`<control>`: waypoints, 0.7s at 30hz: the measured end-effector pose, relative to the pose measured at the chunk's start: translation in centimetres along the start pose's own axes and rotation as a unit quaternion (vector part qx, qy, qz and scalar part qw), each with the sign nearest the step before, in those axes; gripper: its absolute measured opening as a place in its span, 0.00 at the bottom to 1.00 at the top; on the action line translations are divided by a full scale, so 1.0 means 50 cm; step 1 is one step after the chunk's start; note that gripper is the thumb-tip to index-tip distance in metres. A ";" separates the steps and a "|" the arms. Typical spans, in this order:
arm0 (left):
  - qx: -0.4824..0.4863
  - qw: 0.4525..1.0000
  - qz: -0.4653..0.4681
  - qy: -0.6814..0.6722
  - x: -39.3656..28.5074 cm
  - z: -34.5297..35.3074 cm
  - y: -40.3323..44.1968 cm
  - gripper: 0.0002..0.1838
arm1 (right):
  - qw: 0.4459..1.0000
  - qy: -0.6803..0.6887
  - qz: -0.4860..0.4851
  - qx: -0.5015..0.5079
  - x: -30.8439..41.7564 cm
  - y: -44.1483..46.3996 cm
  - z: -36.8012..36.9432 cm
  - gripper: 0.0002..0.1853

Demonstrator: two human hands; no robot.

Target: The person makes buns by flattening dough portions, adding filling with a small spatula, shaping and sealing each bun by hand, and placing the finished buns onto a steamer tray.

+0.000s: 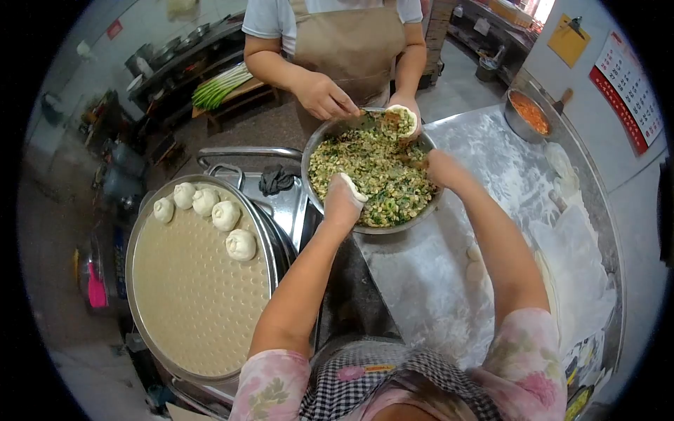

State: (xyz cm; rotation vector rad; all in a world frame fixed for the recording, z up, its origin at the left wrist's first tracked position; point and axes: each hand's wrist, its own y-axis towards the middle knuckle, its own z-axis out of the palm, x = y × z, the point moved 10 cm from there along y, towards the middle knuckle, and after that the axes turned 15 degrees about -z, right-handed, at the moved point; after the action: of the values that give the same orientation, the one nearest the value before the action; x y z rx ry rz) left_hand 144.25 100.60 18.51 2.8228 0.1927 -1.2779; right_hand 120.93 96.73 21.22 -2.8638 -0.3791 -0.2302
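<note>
My left hand (341, 205) is closed around a round white dough wrapper (355, 188), at the near left rim of a steel bowl (307, 163). Chopped green and yellow filling (372, 168) fills this bowl. At its right side my right hand (444, 170) has its fingers wrapped round a thin brown stick-like tool (415, 163); the tip lies in the filling and its exact kind is unclear. Across the bowl a co-worker's hand (408, 105) holds another wrapper (403, 122) with filling on it. The co-worker's other hand (326, 96) grips a small brown tool.
Left of me, a large round perforated tray (189, 302) carries several white buns (225, 215) along its far edge. A floured metal table (435, 274) lies to the right, with a bowl of orange shreds (528, 116) at its far end. Green onions (221, 88) lie behind, left.
</note>
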 end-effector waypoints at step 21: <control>0.000 1.000 0.004 -0.029 -0.047 -0.011 -0.039 0.35 | 0.957 0.146 -0.246 -0.041 0.244 -0.171 -0.039 0.15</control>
State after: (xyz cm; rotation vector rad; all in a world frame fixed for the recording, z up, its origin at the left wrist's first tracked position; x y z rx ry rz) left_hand 142.87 102.37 20.69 2.7795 0.1781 -1.3565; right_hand 129.99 107.11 27.25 -2.6998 -1.0346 -0.7623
